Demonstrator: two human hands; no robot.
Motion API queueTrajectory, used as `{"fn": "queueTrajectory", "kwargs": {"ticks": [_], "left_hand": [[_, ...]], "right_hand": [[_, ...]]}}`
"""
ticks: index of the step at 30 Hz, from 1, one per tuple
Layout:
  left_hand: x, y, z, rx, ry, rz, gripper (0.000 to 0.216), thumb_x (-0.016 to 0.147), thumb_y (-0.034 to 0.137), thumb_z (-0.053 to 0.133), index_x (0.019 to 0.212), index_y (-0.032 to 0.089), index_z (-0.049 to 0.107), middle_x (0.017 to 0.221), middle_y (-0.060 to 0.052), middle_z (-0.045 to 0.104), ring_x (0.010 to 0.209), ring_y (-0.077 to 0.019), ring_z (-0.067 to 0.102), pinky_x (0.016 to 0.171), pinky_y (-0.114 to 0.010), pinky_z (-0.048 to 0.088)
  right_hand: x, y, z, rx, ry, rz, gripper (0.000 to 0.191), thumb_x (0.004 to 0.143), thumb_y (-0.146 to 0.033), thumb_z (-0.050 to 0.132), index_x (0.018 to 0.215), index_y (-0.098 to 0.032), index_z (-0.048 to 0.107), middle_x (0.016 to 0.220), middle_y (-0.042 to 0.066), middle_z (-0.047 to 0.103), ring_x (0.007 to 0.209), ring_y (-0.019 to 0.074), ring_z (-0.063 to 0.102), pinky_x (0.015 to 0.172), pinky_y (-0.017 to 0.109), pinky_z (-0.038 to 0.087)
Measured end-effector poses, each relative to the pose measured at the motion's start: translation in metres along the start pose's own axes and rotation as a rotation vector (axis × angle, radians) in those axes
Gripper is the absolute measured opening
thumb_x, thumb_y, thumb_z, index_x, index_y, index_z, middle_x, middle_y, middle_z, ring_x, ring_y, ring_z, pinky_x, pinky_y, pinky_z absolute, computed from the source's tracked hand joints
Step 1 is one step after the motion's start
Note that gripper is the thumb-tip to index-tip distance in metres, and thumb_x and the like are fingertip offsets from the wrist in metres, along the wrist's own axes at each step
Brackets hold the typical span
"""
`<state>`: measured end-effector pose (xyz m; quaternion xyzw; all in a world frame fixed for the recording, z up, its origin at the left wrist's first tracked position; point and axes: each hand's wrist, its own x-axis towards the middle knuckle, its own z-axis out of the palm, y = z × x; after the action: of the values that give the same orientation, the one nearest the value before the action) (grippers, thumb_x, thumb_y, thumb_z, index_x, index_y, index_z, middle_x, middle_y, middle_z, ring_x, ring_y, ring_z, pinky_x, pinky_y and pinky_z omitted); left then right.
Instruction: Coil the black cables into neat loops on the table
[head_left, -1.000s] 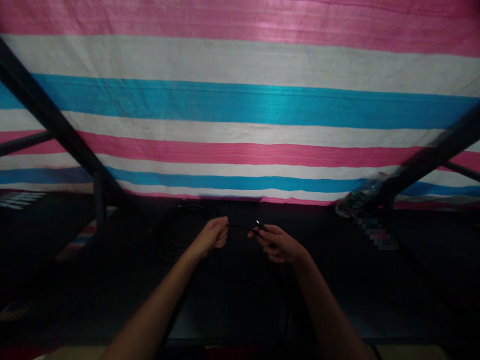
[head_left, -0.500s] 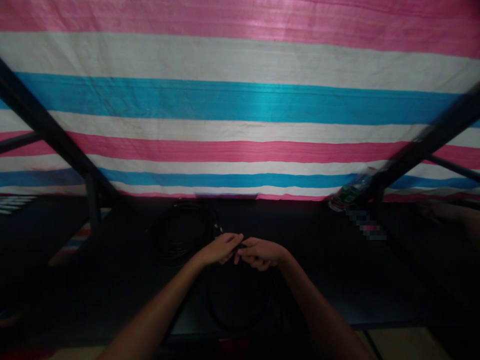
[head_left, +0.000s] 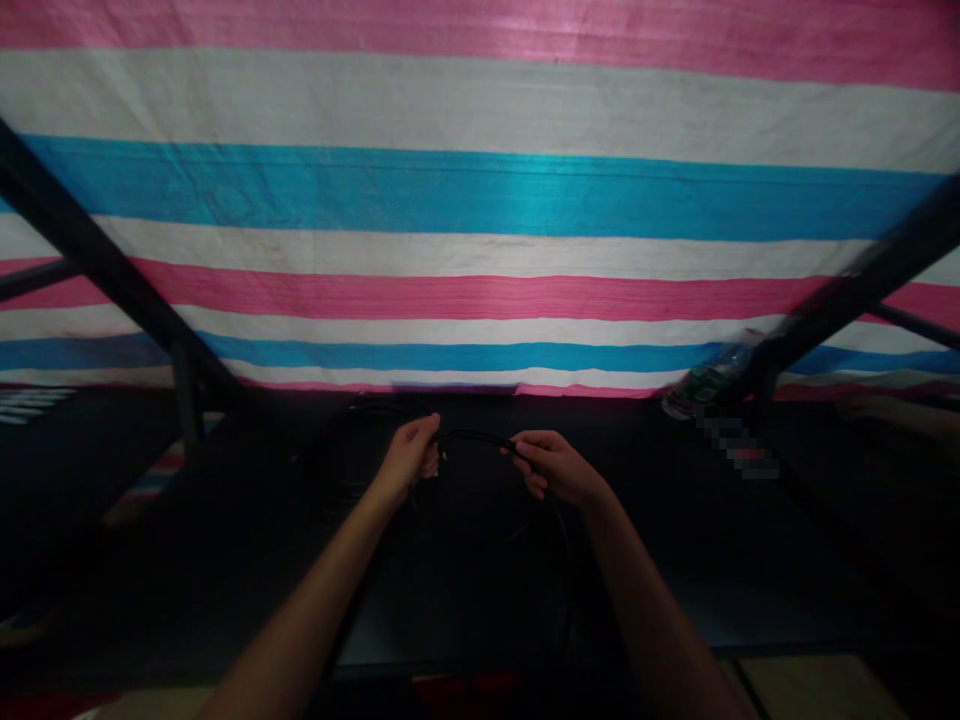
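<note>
A black cable (head_left: 477, 434) arches between my two hands above a dark tabletop (head_left: 420, 620). My left hand (head_left: 412, 452) is closed round one part of it, thumb pointing up. At the other end of the arch, my right hand (head_left: 551, 462) pinches the cable between thumb and fingers. From there the cable hangs in a curve toward the front edge, faint against the dark surface. Behind my left hand lies a dark coil of cable (head_left: 375, 406), mostly hidden by that hand and the gloom.
A clear plastic bottle with a green label (head_left: 703, 384) lies at the back right, beside a dark slanted post (head_left: 847, 285). Another slanted post (head_left: 97, 240) stands left. Striped sheeting (head_left: 480, 195) rises behind the table. Another person's arm (head_left: 900, 415) shows at far right.
My hands have moved apart from where they met in the middle, and both are a little higher. A stretch of black cable now spans between them.
</note>
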<state>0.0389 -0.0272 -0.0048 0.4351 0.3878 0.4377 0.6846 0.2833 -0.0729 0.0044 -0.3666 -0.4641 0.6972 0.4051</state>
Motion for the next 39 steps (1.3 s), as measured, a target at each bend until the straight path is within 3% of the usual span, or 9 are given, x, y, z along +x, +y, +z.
{"fn": "queueTrajectory", "kwargs": {"ticks": [5, 8, 12, 15, 19, 22, 25, 30, 39], "left_hand": [[-0.002, -0.002, 0.002, 0.017, -0.072, -0.072, 0.048, 0.079, 0.065, 0.062, 0.09, 0.019, 0.052, 0.044, 0.013, 0.028, 0.033, -0.0036, 0.021, 0.035, -0.015, 0.016], [-0.004, 0.002, -0.001, 0.152, -0.113, -0.107, 0.043, 0.078, 0.054, 0.07, 0.09, 0.014, 0.058, 0.052, 0.008, 0.041, 0.037, -0.0025, 0.03, 0.037, -0.015, 0.019], [-0.009, 0.007, -0.004, 0.242, -0.366, -0.215, 0.044, 0.083, 0.054, 0.062, 0.093, 0.011, 0.062, 0.064, 0.0, 0.056, 0.038, -0.0045, 0.04, 0.037, -0.018, 0.028], [-0.014, 0.004, 0.001, 0.281, -0.494, -0.338, 0.045, 0.085, 0.057, 0.058, 0.094, 0.013, 0.061, 0.059, 0.003, 0.051, 0.037, -0.0045, 0.036, 0.035, -0.018, 0.027], [-0.017, -0.005, 0.01, 0.158, -0.443, -0.381, 0.043, 0.084, 0.06, 0.059, 0.082, 0.017, 0.053, 0.051, 0.011, 0.031, 0.034, -0.0026, 0.02, 0.032, -0.015, 0.013], [-0.015, -0.003, 0.01, 0.048, -0.361, -0.297, 0.042, 0.083, 0.057, 0.062, 0.074, 0.018, 0.047, 0.05, 0.011, 0.03, 0.034, -0.0018, 0.017, 0.032, -0.015, 0.01], [-0.011, 0.003, 0.006, -0.037, -0.277, -0.219, 0.04, 0.083, 0.053, 0.063, 0.072, 0.018, 0.047, 0.048, 0.011, 0.03, 0.034, -0.0018, 0.017, 0.031, -0.014, 0.011], [-0.008, 0.007, 0.001, -0.043, -0.232, -0.168, 0.037, 0.087, 0.05, 0.059, 0.079, 0.015, 0.055, 0.05, 0.01, 0.031, 0.034, -0.0024, 0.019, 0.032, -0.015, 0.014], [-0.009, 0.002, 0.004, 0.094, -0.241, -0.19, 0.04, 0.09, 0.053, 0.053, 0.094, 0.014, 0.061, 0.053, 0.009, 0.033, 0.037, -0.003, 0.02, 0.035, -0.016, 0.011]], "right_hand": [[0.004, 0.005, 0.004, -0.093, 0.12, -0.025, 0.031, 0.082, -0.042, 0.068, 0.089, -0.013, 0.066, 0.053, -0.009, 0.046, 0.032, 0.0014, 0.03, 0.027, 0.014, 0.025], [0.003, 0.005, 0.003, -0.161, 0.104, 0.014, 0.034, 0.082, -0.045, 0.067, 0.091, -0.012, 0.067, 0.053, -0.009, 0.045, 0.031, 0.0013, 0.029, 0.026, 0.014, 0.022], [0.001, 0.005, 0.0, -0.243, 0.027, 0.06, 0.036, 0.082, -0.048, 0.066, 0.082, -0.012, 0.066, 0.054, -0.008, 0.045, 0.031, 0.0011, 0.03, 0.027, 0.015, 0.019], [0.004, 0.009, 0.003, -0.271, -0.048, 0.106, 0.037, 0.083, -0.049, 0.066, 0.081, -0.012, 0.065, 0.054, -0.008, 0.045, 0.031, 0.001, 0.03, 0.027, 0.015, 0.019], [0.006, 0.013, 0.01, -0.103, -0.026, 0.048, 0.035, 0.083, -0.046, 0.068, 0.093, -0.012, 0.066, 0.054, -0.01, 0.038, 0.035, 0.001, 0.026, 0.029, 0.014, 0.02], [0.004, 0.012, 0.012, 0.031, -0.05, 0.033, 0.034, 0.084, -0.041, 0.07, 0.103, -0.013, 0.066, 0.056, -0.01, 0.034, 0.039, 0.0016, 0.025, 0.032, 0.014, 0.023], [0.003, 0.008, 0.01, 0.089, -0.067, 0.051, 0.034, 0.085, -0.04, 0.069, 0.106, -0.014, 0.067, 0.063, -0.007, 0.041, 0.04, 0.0013, 0.029, 0.033, 0.015, 0.028], [0.006, 0.007, 0.008, -0.009, 0.105, -0.049, 0.041, 0.086, -0.049, 0.064, 0.11, -0.016, 0.066, 0.068, -0.003, 0.055, 0.042, 0.0061, 0.048, 0.04, 0.022, 0.045], [0.01, 0.022, 0.014, -0.146, 0.15, -0.032, 0.038, 0.083, -0.047, 0.067, 0.104, -0.015, 0.063, 0.049, -0.012, 0.037, 0.033, 0.0036, 0.028, 0.029, 0.016, 0.025]]}}
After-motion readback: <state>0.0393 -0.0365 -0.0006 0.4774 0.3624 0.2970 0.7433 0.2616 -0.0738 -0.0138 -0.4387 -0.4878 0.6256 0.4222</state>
